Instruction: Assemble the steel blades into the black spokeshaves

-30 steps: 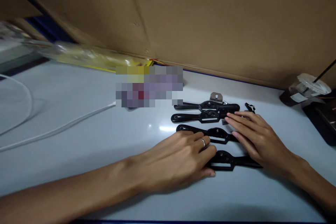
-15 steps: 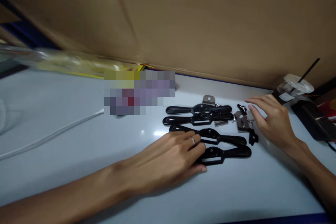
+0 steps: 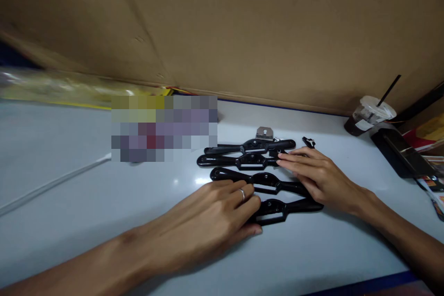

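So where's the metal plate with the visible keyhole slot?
In the head view, the metal plate sits right of centre, just beyond the farthest black two-handled bar, farther from the person than the right hand.

From the wearer's head, I look forward and down, close over the desk (image 3: 312, 254), toward a brown panel (image 3: 277, 32).

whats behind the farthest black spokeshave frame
A slotted metal plate and a small shiny piece; the spokeshave frame covers the plate's lower edge, which cannot be seen.
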Motion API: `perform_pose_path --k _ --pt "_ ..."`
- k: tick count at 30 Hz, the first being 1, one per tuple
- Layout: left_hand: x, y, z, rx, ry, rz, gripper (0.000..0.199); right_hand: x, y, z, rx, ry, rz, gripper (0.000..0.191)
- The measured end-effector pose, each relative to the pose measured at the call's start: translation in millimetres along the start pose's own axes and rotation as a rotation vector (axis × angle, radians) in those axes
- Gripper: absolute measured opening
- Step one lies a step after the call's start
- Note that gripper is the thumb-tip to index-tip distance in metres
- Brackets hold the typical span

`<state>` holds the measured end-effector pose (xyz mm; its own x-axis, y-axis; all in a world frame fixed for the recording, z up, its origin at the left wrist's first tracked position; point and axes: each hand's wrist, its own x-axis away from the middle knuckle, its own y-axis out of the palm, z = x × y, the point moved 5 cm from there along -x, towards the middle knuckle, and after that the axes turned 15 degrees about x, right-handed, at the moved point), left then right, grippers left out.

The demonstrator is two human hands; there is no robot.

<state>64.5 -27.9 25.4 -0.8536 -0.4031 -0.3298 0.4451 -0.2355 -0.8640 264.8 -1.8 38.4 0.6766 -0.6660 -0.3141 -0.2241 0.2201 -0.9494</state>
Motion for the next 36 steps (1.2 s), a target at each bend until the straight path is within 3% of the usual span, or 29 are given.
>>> perform_pose_path --k 6,13,17,24,27,31,34,36 --pt "1.2 0.8 -0.8 0.01 0.005 0.015 0.025 2.3 -26.2 30.6 0.15 0.264 0.212 0.024" --pt "1.6 -0.6 -0.6 -0.002 0.013 0.041 0.026 4.7 -2.5 29.1 0.127 0.235 0.012 0.024" --pt "-0.5 -1.4 1.1 -0.003 0.021 0.035 0.027 5.4 4.7 30.1 0.12 0.249 -0.004 0.023" --pt "1.3 -0.7 1.5 -0.01 0.024 0.046 0.04 6.2 -28.0 57.6 0.261 0.402 0.187 0.023" --pt "2.3 0.2 0.8 -0.011 0.022 0.031 0.039 7.5 -34.3 64.6 0.289 0.457 0.188 0.021" --pt "2.2 0.0 0.4 -0.014 0.028 0.036 0.039 9.1 -35.5 69.1 0.37 0.599 0.08 0.022" --pt "2.7 0.2 0.0 -0.012 0.035 0.045 0.036 12.5 -35.9 72.9 0.461 0.701 -0.159 0.021" --pt "3.4 0.7 -0.8 -0.015 0.035 0.049 0.031 16.2 -32.4 73.3 0.373 0.672 -0.373 0.02"
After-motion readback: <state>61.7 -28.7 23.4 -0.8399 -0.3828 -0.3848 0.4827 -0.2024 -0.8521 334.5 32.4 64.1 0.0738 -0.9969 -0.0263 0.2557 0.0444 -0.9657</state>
